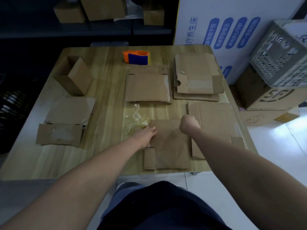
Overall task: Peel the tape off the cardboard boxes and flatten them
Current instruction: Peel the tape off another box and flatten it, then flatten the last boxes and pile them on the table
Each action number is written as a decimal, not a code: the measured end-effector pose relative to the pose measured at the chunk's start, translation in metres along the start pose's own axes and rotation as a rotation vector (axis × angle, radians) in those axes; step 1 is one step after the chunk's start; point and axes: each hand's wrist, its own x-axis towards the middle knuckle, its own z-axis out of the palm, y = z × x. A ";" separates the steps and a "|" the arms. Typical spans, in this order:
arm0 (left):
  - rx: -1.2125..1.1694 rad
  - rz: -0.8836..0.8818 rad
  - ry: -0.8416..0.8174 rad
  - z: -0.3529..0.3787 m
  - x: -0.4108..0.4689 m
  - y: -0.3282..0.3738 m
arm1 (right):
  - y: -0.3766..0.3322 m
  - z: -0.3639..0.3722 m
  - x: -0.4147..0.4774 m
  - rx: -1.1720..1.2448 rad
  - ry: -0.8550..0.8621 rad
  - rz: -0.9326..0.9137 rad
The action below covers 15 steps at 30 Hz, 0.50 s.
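Observation:
A flattened cardboard box [167, 146] lies near the table's front edge. My left hand [147, 136] lies on its left side, fingers tucked at the edge; whether they grip it is hidden. My right hand [189, 124], curled into a fist, presses down on the box's upper right corner. A crumpled wad of clear peeled tape [135, 120] lies just left of the box's top. One box [73, 75] at the far left stands upright, its top open. Flattened boxes lie at centre [147, 87], far right [196, 77], right [216, 123] and left [66, 122].
An orange and blue tape dispenser [136, 57] sits at the back of the wooden table [108, 90]. Off the right edge stand a large white printed carton [232, 30], a grey plastic crate [280, 60] and brown cartons on the floor. Dark shelves with boxes stand behind.

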 end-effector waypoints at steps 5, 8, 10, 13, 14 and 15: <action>-0.127 0.007 0.154 -0.031 -0.002 0.005 | -0.029 -0.026 -0.002 -0.102 -0.036 -0.202; -0.180 -0.007 0.380 -0.066 -0.008 -0.005 | -0.059 -0.046 -0.006 -0.074 0.023 -0.276; -0.157 -0.022 0.512 -0.090 -0.013 -0.019 | -0.084 -0.058 -0.008 -0.082 0.063 -0.317; -0.175 -0.041 0.635 -0.128 -0.028 -0.049 | -0.132 -0.073 -0.011 -0.103 0.123 -0.409; -0.174 -0.046 0.676 -0.140 -0.036 -0.059 | -0.149 -0.076 -0.012 -0.125 0.153 -0.442; -0.169 -0.049 0.711 -0.151 -0.044 -0.071 | -0.167 -0.078 -0.014 -0.153 0.188 -0.478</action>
